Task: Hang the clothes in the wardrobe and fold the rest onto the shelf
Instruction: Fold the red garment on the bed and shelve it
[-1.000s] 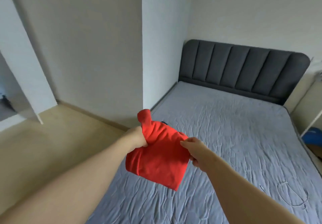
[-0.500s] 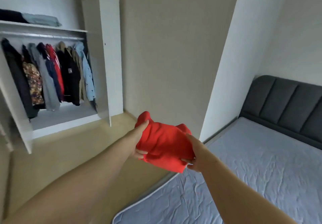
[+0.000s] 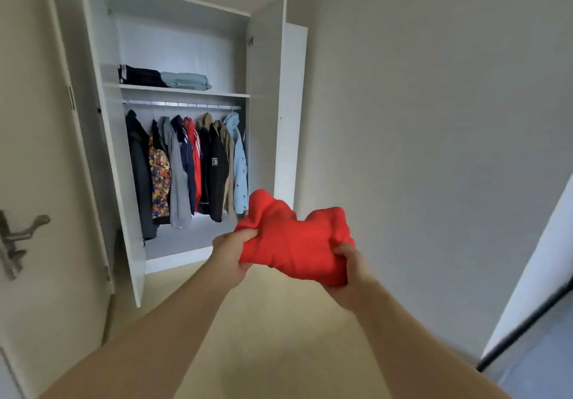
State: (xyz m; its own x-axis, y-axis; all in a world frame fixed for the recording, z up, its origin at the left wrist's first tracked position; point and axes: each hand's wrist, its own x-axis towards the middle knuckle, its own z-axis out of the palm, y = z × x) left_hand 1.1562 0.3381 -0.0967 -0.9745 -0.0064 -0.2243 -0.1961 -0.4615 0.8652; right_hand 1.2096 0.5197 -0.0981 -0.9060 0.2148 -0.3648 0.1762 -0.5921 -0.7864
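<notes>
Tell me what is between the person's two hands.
In the head view, only the red garment lies between them: the left hand grips its left edge and the right hand grips its right edge.

Bunched red garment (image 3: 294, 243), mid-air

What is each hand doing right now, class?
Left hand: grips the red garment.
Right hand: grips the same garment from its other side.

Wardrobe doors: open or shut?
Open. Both wardrobe doors stand swung outward, exposing the hanging clothes and the folded stacks on the shelf.
</notes>
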